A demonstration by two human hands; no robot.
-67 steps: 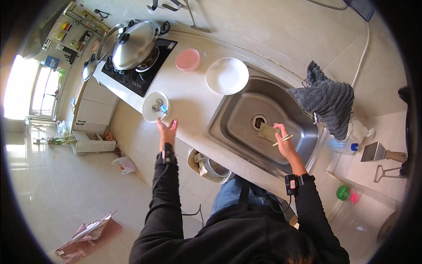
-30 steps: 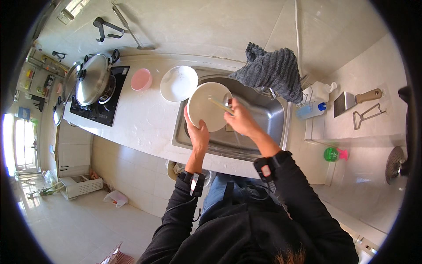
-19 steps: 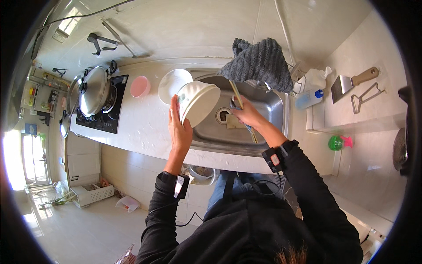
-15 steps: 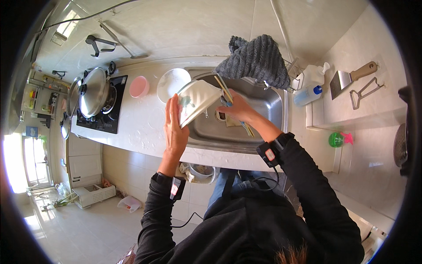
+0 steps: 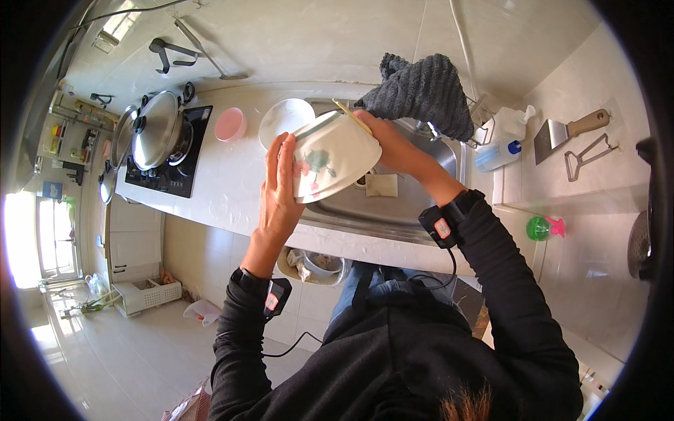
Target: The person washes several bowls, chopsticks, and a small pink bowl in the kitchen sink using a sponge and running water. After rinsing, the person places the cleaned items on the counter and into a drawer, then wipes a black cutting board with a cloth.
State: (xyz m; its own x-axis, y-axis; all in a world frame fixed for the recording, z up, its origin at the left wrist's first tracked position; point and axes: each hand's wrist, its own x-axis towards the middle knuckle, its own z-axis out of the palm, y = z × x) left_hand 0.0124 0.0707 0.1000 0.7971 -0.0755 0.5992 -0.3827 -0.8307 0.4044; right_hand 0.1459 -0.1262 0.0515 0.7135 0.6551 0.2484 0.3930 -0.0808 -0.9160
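A white bowl (image 5: pixel 331 156) with a painted flower and leaves is tilted on its side above the left part of the sink (image 5: pixel 414 226). My left hand (image 5: pixel 279 186) grips its rim from the left, fingers closed against it. At the bowl's far right edge, my right hand (image 5: pixel 390 144) is closed round light chopsticks (image 5: pixel 351 116), whose ends stick out toward the wall. The bowl hides the right fingertips and part of the chopsticks. A pale flat rectangular piece (image 5: pixel 381 185) lies on the sink floor beside the drain.
Left of the sink stand a white plate (image 5: pixel 279 116) and a pink bowl (image 5: pixel 230 125), then the stove with a lidded pan (image 5: pixel 156 132). A dark grey cloth (image 5: pixel 428 95) hangs behind the sink. Bottles (image 5: pixel 497 156) stand at its right.
The bowl has turned, so more of its painted outside shows. My right hand has moved up behind its far edge with the chopsticks; the left keeps hold of the rim.
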